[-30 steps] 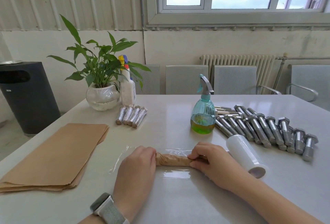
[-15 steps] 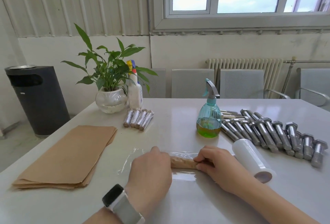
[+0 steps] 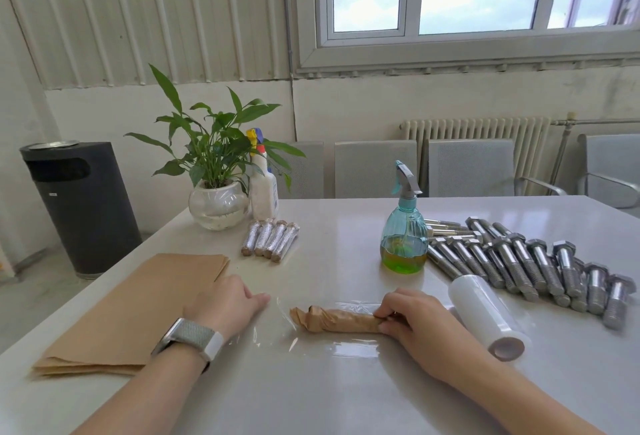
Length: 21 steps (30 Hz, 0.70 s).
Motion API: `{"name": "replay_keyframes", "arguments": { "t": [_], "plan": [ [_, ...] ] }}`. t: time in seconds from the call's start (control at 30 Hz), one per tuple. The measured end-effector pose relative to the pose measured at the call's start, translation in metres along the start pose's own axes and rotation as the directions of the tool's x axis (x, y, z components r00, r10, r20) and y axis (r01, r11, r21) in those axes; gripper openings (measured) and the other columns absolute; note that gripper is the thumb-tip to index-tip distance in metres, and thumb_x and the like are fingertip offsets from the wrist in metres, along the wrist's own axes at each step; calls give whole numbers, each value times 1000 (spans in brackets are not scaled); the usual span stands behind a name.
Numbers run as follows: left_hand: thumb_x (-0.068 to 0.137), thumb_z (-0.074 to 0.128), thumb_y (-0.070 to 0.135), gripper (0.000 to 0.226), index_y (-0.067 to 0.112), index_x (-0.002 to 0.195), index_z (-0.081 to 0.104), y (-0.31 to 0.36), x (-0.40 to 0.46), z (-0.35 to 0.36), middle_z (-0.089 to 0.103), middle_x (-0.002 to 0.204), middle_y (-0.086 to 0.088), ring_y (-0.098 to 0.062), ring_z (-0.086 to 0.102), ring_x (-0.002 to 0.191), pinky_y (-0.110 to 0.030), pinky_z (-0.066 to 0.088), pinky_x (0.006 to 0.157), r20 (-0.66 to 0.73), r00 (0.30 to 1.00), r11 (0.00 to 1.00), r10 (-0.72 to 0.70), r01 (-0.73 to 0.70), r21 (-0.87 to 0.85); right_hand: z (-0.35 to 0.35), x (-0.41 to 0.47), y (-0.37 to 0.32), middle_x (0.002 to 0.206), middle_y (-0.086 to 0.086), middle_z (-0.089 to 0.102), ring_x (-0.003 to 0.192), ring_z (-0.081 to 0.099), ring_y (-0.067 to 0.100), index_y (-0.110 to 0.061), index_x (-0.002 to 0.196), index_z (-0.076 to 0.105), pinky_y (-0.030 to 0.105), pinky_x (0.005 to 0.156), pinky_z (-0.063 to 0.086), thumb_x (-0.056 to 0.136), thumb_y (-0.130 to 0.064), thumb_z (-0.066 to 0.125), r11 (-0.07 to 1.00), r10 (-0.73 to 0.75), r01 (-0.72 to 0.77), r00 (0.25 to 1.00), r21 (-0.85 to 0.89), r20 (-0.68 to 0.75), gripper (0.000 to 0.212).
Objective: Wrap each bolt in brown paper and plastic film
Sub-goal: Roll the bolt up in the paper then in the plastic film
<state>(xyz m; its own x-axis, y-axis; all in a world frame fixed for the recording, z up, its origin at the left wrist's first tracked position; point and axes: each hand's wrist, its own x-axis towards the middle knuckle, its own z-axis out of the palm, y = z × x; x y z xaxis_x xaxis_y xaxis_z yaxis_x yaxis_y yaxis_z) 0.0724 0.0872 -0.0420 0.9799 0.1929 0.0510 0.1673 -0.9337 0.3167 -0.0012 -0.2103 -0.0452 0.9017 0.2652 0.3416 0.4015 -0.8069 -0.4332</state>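
Observation:
A bolt wrapped in brown paper lies on a sheet of clear plastic film in front of me. My right hand pinches its right end. My left hand rests on the table left of the bolt, fingers curled, clear of it; whether it holds the film's edge is unclear. A white film roll lies to the right. Several bare steel bolts lie at the far right. Several finished wrapped bolts lie near the plant. A stack of brown paper sheets sits on the left.
A teal spray bottle with green liquid stands behind the film. A potted plant and a white spray bottle stand at the table's back left. Grey chairs line the far side. A black bin stands on the floor left.
My left hand has let go of the wrapped bolt's left end and moved left onto the table. The right hand still pinches the right end.

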Motion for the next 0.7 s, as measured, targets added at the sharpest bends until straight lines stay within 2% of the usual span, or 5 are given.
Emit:
{"name": "replay_keyframes", "arguments": {
  "t": [0.1, 0.2, 0.37, 0.53, 0.7],
  "plan": [
    [88, 57, 60, 37, 25, 75, 58, 6, -5, 6, 63, 91, 10, -19, 62, 92, -28, 44, 73, -44, 999, 1000, 15, -14, 21, -1, -1, 2, 94, -13, 59, 89, 54, 7, -21, 95, 68, 5, 75, 35, 92, -18, 65, 1000, -2, 2, 1000, -17, -4, 5],
    [93, 56, 49, 26, 29, 76, 54, 10, -10, 9, 63, 109, 1, -22, 60, 107, -29, 45, 78, -77, 995, 998, 58, -57, 16, -2, -2, 5, 95, -12, 58, 88, 50, 5, -22, 96, 68, 4, 75, 33, 93, -20, 64, 999, -1, 1, 1000, -34, -4, 5],
    [99, 48, 40, 18, 25, 98, 57, 15, -15, 7, 60, 115, -3, -24, 56, 113, -33, 44, 86, -104, 991, 997, 79, -78, 12, -2, -1, 5, 96, -11, 59, 88, 51, 5, -22, 97, 68, 4, 76, 34, 93, -20, 64, 999, -1, 1, 1000, -35, -6, 5],
    [103, 43, 33, 19, 20, 88, 44, 29, -14, -13, 61, 94, -4, -22, 55, 81, -33, 38, 63, -82, 988, 967, 134, -148, -206, -3, 0, 5, 95, -12, 57, 86, 49, 3, -20, 98, 69, 4, 75, 34, 94, -20, 63, 1000, 1, -2, 1000, -28, -7, 6],
    [100, 49, 30, 19, 18, 86, 48, 65, -8, -37, 56, 69, 0, -11, 52, 39, -25, 38, 48, 23, 968, 870, 251, -215, -443, -3, 1, 5, 95, -14, 55, 86, 48, 2, -20, 101, 70, 2, 75, 34, 94, -21, 63, 1000, 11, -11, 1000, -5, 0, 10]
  ]
}}
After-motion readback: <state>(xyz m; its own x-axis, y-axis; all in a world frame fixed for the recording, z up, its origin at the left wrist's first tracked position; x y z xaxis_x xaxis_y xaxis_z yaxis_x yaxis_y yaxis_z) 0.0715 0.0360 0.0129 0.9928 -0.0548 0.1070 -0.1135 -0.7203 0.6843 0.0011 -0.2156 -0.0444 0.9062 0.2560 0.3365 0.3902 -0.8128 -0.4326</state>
